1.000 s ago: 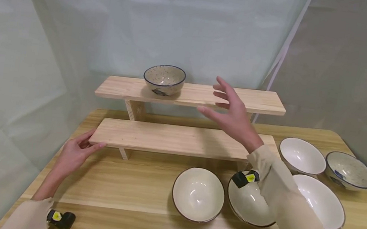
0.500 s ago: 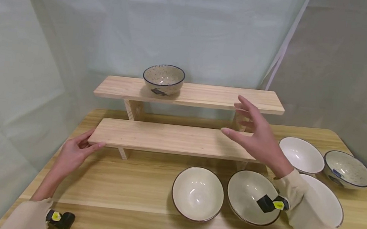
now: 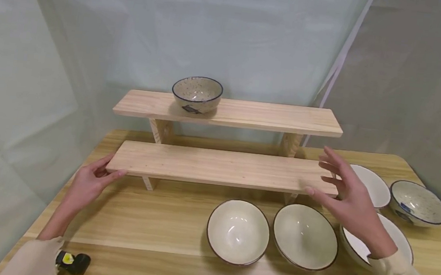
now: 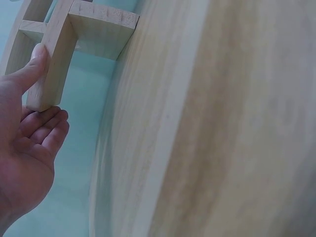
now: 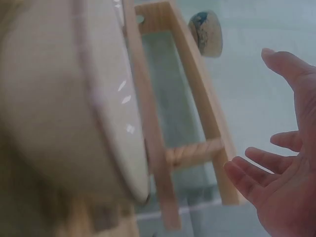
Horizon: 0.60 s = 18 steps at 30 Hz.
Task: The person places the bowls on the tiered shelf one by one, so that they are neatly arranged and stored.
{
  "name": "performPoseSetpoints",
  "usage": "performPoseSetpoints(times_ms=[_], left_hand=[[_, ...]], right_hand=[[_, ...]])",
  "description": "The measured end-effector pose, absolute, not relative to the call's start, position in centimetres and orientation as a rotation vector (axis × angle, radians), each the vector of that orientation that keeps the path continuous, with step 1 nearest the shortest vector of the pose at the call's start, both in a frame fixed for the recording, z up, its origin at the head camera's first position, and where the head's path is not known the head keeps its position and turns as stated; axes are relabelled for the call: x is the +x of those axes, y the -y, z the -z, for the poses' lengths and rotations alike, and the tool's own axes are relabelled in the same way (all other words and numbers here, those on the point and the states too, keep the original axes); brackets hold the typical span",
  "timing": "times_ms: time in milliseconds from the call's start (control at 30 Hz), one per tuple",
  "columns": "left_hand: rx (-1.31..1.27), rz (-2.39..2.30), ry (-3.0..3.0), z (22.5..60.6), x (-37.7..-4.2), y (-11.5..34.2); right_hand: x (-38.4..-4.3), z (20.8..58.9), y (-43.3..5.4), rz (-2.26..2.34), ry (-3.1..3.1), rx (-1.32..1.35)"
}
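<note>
A two-tier wooden shelf [image 3: 223, 167] stands on the table. My left hand [image 3: 90, 184] grips the left end of its lower board; in the left wrist view the thumb [image 4: 35, 61] lies along one face and the fingertips touch the board's end. My right hand [image 3: 353, 207] is in the air near the lower board's right end, fingers spread and holding nothing. On the upper board sits a speckled bowl [image 3: 196, 96] with a blue rim. Two cream bowls with dark rims, one left [image 3: 238, 232] and one right [image 3: 305, 237], stand in front of the shelf.
Right of the shelf are a white bowl [image 3: 372, 184], a speckled blue-rimmed bowl [image 3: 419, 203] and another white bowl [image 3: 396, 241] partly behind my right hand. Pale sheeting [image 3: 236, 35] hangs behind the wooden table [image 3: 144, 228] and at both sides.
My right hand has moved right and down, from in front of the upper board to the lower board's right end, staying empty. The left hand and the bowls have kept their places.
</note>
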<state>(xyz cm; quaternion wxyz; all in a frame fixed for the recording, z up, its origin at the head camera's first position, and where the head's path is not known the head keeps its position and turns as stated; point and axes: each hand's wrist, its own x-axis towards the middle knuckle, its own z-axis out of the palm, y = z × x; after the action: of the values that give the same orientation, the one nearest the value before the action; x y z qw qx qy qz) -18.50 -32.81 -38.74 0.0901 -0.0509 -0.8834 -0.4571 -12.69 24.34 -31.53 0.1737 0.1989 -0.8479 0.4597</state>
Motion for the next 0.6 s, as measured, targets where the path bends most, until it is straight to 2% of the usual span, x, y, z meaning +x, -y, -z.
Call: performPoseSetpoints(times_ms=[600], left_hand=[[-0.130, 1.358, 2.641, 38.7, -18.5, 32.8]], right_hand=[[-7.2, 35.5, -30.8, -1.202, 2.406, 0.348]])
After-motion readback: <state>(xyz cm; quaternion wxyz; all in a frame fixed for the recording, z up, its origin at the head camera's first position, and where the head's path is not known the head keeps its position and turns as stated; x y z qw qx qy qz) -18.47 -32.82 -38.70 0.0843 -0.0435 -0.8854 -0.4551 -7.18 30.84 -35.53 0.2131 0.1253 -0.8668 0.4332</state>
